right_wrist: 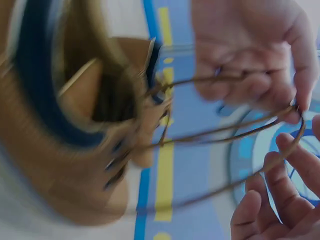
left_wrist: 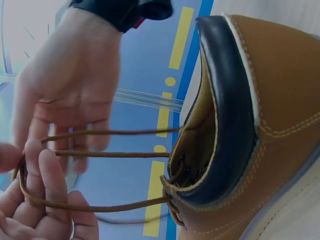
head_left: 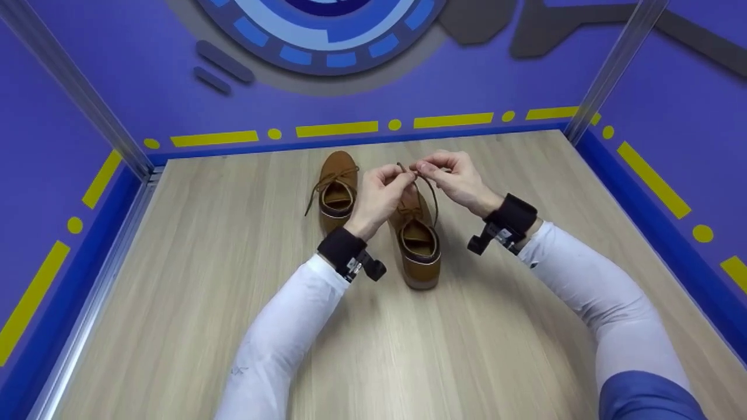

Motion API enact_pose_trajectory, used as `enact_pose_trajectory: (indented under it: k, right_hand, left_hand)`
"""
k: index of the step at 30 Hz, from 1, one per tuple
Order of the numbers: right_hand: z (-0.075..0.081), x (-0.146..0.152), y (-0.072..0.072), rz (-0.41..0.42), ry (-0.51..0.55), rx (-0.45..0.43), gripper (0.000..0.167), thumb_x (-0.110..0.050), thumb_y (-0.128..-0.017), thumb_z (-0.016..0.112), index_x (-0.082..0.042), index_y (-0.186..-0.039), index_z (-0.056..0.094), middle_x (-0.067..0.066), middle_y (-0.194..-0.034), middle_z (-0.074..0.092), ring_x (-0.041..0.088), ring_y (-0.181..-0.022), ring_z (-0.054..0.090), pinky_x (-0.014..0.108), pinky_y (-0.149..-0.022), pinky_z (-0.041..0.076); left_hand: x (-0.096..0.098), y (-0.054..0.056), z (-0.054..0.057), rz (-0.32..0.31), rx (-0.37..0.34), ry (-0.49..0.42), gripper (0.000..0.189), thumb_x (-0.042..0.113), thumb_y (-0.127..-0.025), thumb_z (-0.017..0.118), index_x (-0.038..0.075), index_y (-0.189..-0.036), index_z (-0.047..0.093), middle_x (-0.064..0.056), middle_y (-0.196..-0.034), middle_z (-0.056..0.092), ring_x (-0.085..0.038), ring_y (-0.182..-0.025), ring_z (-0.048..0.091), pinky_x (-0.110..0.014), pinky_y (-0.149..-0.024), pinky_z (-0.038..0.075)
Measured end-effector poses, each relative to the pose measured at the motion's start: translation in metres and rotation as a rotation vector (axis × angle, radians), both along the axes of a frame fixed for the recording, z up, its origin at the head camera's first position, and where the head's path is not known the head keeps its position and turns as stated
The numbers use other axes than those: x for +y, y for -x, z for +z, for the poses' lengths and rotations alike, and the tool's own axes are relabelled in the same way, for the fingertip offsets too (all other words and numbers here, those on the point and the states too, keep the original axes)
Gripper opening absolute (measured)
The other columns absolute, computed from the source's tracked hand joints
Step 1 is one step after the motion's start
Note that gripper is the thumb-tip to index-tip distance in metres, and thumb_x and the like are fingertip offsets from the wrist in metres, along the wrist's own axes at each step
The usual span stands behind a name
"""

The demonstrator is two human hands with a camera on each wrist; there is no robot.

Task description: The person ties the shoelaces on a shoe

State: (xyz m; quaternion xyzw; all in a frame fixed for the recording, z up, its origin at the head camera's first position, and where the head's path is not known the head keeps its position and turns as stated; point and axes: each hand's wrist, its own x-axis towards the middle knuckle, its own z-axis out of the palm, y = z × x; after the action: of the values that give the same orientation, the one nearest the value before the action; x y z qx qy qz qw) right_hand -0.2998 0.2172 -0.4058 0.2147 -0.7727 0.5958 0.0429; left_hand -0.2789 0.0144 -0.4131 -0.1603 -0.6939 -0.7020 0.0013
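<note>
Head view shows us the left shoe apparently tied, while above the right shoe, beside it on the table, the left hand and right hand pinch its lace, whose bow we judge unfinished.

No word, number or brand can be read. The left white sleeve bears 1 dark mark, too small to make out. Yellow bars and dots line the far wall as plain markings.

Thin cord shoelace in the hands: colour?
The thin cord shoelace is brown, clearest in the left wrist view.
</note>
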Motion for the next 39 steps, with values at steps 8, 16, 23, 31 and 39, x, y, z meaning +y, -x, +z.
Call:
enact_pose_trajectory:
  k: [8, 16, 23, 31, 39]
  right_hand:
    - [-0.013, 0.022, -0.001, 0.068, -0.108, -0.043, 0.021, -0.001, -0.104, 0.072, 0.016, -0.115, 0.079, -0.020, -0.080, 0.072, -0.002, -0.072, 0.059, 0.014, -0.063, 0.044]
    - [-0.017, 0.016, -0.001, 0.183, -0.194, 0.085, 0.008, 0.002, -0.098, 0.079, 0.007, -0.099, 0.086, -0.006, -0.082, 0.079, -0.004, -0.059, 0.055, 0.013, -0.054, 0.041]
    - [-0.019, 0.008, 0.003, 0.063, -0.274, 0.054, 0.009, -0.003, -0.095, 0.084, 0.001, -0.092, 0.076, -0.006, -0.079, 0.070, 0.003, -0.064, 0.056, 0.015, -0.056, 0.042]
    - [-0.027, 0.003, 0.007, 0.060, -0.329, 0.047, 0.011, -0.009, -0.100, 0.078, -0.001, -0.092, 0.080, -0.005, -0.079, 0.070, 0.002, -0.066, 0.055, 0.016, -0.058, 0.042]
    - [-0.028, 0.001, 0.003, 0.089, -0.193, -0.077, 0.021, -0.003, -0.103, 0.066, 0.010, -0.089, 0.073, -0.010, -0.070, 0.064, 0.001, -0.061, 0.050, 0.017, -0.058, 0.040]
  left_hand:
    - [-0.008, 0.001, 0.000, 0.090, -0.009, -0.006, 0.023, 0.009, -0.108, 0.065, 0.000, -0.092, 0.078, 0.003, -0.077, 0.078, -0.019, -0.075, 0.077, -0.035, -0.081, 0.068]
    - [-0.008, -0.001, 0.003, 0.102, 0.017, 0.025, 0.020, 0.011, -0.109, 0.067, 0.002, -0.100, 0.082, -0.006, -0.086, 0.083, -0.024, -0.081, 0.079, -0.027, -0.079, 0.064]
    - [-0.005, -0.005, 0.006, 0.080, 0.066, 0.069, 0.020, 0.014, -0.107, 0.069, 0.002, -0.099, 0.083, -0.008, -0.088, 0.083, -0.007, -0.078, 0.074, -0.021, -0.076, 0.057]
    - [-0.007, -0.005, 0.004, 0.060, 0.086, 0.074, 0.020, 0.012, -0.106, 0.068, 0.001, -0.104, 0.084, -0.013, -0.094, 0.084, -0.008, -0.080, 0.073, -0.019, -0.076, 0.057]
    - [-0.005, -0.005, 0.003, 0.046, 0.070, 0.047, 0.019, 0.011, -0.107, 0.068, -0.001, -0.106, 0.083, -0.013, -0.093, 0.084, -0.008, -0.079, 0.075, -0.025, -0.078, 0.062]
